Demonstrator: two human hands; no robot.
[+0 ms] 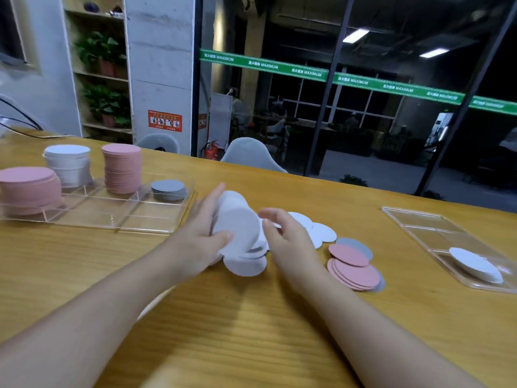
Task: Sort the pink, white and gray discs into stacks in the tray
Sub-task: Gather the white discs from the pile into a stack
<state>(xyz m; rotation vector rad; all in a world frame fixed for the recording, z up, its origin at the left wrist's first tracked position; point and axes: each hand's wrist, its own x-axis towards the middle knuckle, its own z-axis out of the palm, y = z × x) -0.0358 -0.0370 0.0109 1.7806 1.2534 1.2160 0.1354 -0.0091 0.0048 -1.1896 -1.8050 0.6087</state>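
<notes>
A bundle of white discs (236,228) is held tilted above the wooden table (251,331), just right of the clear divided tray (112,217). The bundle is gripped by the left hand (204,233), with the thumb laid across the front disc and the fingers curled round the back edge. The right hand (282,236) is held just right of the bundle, its fingers loosely bent and spread toward the edges of the discs; whether they touch the discs cannot be told, because the picture is blurred there. Under the bundle, more white discs are fanned out on the table.

Inside the tray, a tall pink stack (121,169) is seen in a far compartment, with a white stack (68,165) to its left and a low gray stack (168,189) to its right. A broader, lower pink stack (29,190) is seen at the tray's left end.

Well right of the tray, beyond the right hand, loose white discs (321,231) are spread flat on the table. Further right again, a loose heap of pink discs (354,266) is seen, with gray discs (361,246) showing behind and beneath it. Furthest from the tray, at the right end of the table, a second clear tray (419,222) is set, and a few white discs (475,264) are lying in its near end.
</notes>
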